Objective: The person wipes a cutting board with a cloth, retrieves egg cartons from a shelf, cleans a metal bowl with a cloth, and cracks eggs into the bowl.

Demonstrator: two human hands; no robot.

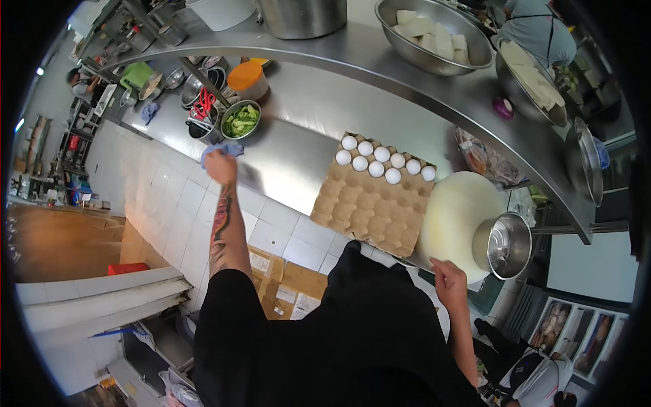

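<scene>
My left hand point(220, 167) is closed on a blue cloth point(232, 148) at the front edge of the steel counter point(288, 152), just below a bowl of cut green vegetables point(241, 120). My right hand point(448, 274) is at the lower edge of a round pale board point(456, 210), its fingers bent together; whether they hold anything is too small to tell. Between my hands lies a cardboard egg tray point(373, 203), with several white eggs point(376, 167) in its far rows. On the board's right side stands an empty steel bowl point(510, 245).
A raised steel shelf point(366, 71) carries bowls of white blocks point(434, 41) and a purple onion point(502, 108). Red-handled scissors point(203, 103) and an orange-lidded tub point(247, 79) stand at the back left. Other people point(539, 30) are at upper right, lower right and far left.
</scene>
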